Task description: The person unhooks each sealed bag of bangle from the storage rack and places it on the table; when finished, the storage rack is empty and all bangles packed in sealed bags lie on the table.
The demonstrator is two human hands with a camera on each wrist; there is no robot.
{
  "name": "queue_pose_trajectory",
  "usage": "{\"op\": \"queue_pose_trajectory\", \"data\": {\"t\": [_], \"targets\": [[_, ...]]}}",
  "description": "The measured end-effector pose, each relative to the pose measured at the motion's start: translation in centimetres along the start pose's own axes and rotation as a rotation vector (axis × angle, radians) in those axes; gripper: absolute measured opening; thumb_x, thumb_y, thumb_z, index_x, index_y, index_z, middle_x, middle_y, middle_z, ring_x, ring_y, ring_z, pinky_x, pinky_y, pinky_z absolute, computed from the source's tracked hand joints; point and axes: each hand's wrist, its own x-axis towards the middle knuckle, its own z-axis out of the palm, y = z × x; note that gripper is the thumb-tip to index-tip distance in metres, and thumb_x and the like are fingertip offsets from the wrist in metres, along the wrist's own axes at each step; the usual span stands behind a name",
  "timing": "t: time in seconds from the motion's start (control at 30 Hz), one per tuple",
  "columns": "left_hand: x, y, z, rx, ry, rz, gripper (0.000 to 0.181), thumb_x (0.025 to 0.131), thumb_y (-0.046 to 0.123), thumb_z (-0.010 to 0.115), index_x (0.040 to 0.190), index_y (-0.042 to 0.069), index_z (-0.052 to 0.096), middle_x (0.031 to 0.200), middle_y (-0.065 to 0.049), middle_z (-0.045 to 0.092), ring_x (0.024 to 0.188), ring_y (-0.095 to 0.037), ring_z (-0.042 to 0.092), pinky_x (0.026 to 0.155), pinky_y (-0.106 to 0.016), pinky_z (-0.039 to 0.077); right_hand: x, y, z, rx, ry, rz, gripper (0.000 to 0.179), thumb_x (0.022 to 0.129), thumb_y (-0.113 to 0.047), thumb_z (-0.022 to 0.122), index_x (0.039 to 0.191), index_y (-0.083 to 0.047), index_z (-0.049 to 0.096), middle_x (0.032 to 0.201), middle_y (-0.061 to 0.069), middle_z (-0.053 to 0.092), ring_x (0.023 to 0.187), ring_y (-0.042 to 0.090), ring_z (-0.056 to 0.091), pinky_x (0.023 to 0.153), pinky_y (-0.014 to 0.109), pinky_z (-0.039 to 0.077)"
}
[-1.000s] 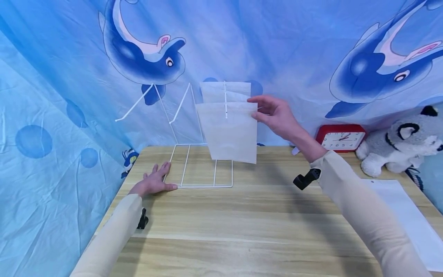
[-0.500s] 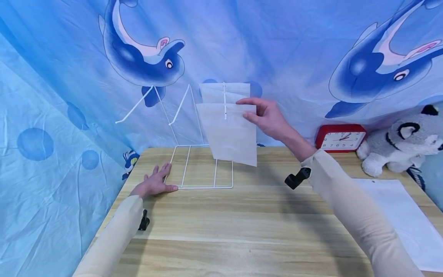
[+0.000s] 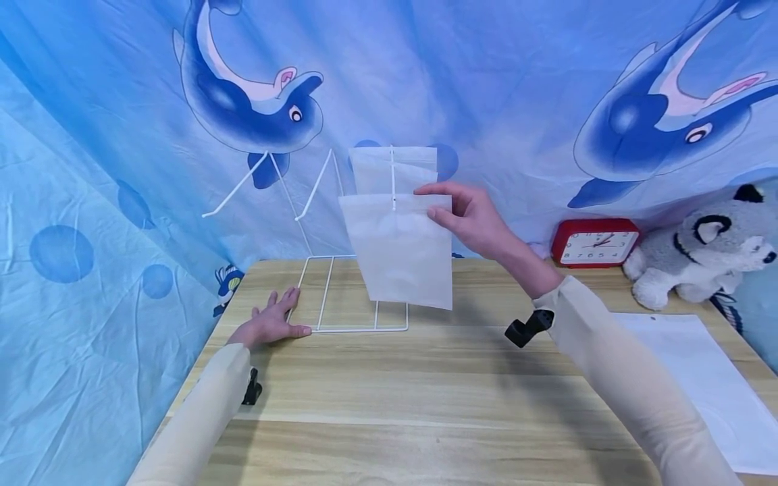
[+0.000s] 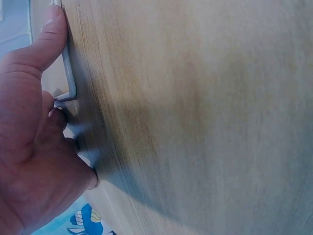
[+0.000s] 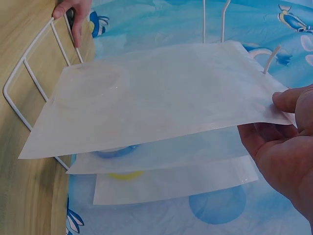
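My right hand (image 3: pixel 471 219) pinches the top right corner of a white translucent bag (image 3: pixel 401 260) between thumb and fingers. This bag's upper edge is at the tip of the right-hand prong (image 3: pixel 392 169) of a white wire rack (image 3: pixel 358 330). Behind it more white bags (image 3: pixel 371 169) hang on the same prong. In the right wrist view, blue and yellow curved patches show low on the rear bags (image 5: pixel 171 183). At the rack's front left corner my left hand (image 3: pixel 275 320) rests with spread fingers, its thumb (image 4: pixel 51 36) along the front wire of the base.
Two bare prongs (image 3: pixel 315 185) of the rack rise on the left. On the right of the wooden table (image 3: pixel 401 418) are a red clock (image 3: pixel 598 241), a plush dog (image 3: pixel 699 250) and a large white sheet (image 3: pixel 711 378). A blue dolphin-print curtain (image 3: pixel 498 81) hangs close behind.
My right hand has shifted left, then slightly down. The front bag has moved lower and toward me, its top edge now at the prong's tip. My left hand stays on the rack.
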Motion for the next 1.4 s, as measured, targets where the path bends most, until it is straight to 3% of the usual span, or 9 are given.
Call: {"op": "queue_pose_trajectory", "data": {"t": [0.43, 0.73, 0.87, 0.97, 1.17, 1.4], "targets": [[0.0, 0.0, 0.2, 0.007, 0.009, -0.001, 0.111, 0.087, 0.053, 0.073, 0.158, -0.003, 0.009, 0.163, -0.027, 0.002, 0.144, -0.054, -0.008, 0.104, -0.077, -0.007, -1.8, -2.6, 0.4, 0.043, -0.016, -0.059, 0.030, 0.098, 0.002, 0.060, 0.128, 0.002, 0.064, 0.052, 0.004, 0.028, 0.043, 0.019, 0.024, 0.043, 0.032, 0.023], [0.0, -0.1, 0.2, 0.002, 0.010, 0.004, 0.111, 0.087, 0.053, 0.073, 0.158, -0.003, 0.009, 0.163, -0.028, 0.003, 0.144, -0.055, -0.008, 0.104, -0.077, -0.006, -3.9, -4.1, -0.5, 0.032, -0.027, -0.017, 0.030, 0.096, 0.004, 0.062, 0.126, 0.001, 0.066, 0.055, 0.004, 0.031, 0.043, 0.018, 0.026, 0.041, 0.031, 0.022], [0.1, -0.2, 0.2, 0.004, 0.009, 0.009, 0.111, 0.087, 0.053, 0.072, 0.158, -0.004, 0.009, 0.162, -0.028, 0.002, 0.144, -0.055, -0.008, 0.104, -0.078, -0.007, -5.5, -4.3, -1.8, -0.003, 0.006, 0.066, 0.029, 0.097, -0.001, 0.063, 0.125, -0.004, 0.068, 0.069, 0.006, 0.059, 0.052, 0.019, 0.049, 0.045, 0.026, 0.039], [0.0, -0.3, 0.2, 0.002, 0.010, 0.016, 0.111, 0.087, 0.053, 0.072, 0.158, -0.004, 0.008, 0.162, -0.028, 0.002, 0.144, -0.055, -0.008, 0.103, -0.078, -0.007, -6.8, -4.3, -2.7, -0.041, 0.043, 0.128, 0.028, 0.098, -0.005, 0.064, 0.125, -0.007, 0.069, 0.081, 0.010, 0.067, 0.060, 0.022, 0.056, 0.049, 0.028, 0.045], [-0.1, -0.4, 0.2, 0.001, 0.012, 0.017, 0.112, 0.087, 0.054, 0.072, 0.158, -0.004, 0.008, 0.162, -0.029, 0.002, 0.144, -0.055, -0.009, 0.103, -0.078, -0.007, -9.5, -3.8, -4.8, -0.212, 0.112, 0.192, 0.029, 0.097, -0.011, 0.068, 0.125, -0.012, 0.069, 0.056, 0.006, 0.040, 0.049, 0.022, 0.037, 0.043, 0.034, 0.032], [0.0, -0.1, 0.1, 0.000, 0.005, 0.019, 0.111, 0.087, 0.054, 0.071, 0.158, -0.003, 0.008, 0.162, -0.028, 0.001, 0.144, -0.055, -0.009, 0.103, -0.078, -0.008, -12.6, -3.1, -7.2, -0.302, 0.158, 0.283, 0.029, 0.096, -0.012, 0.070, 0.124, -0.017, 0.070, 0.056, 0.003, 0.036, 0.049, 0.021, 0.035, 0.042, 0.035, 0.029]]}}
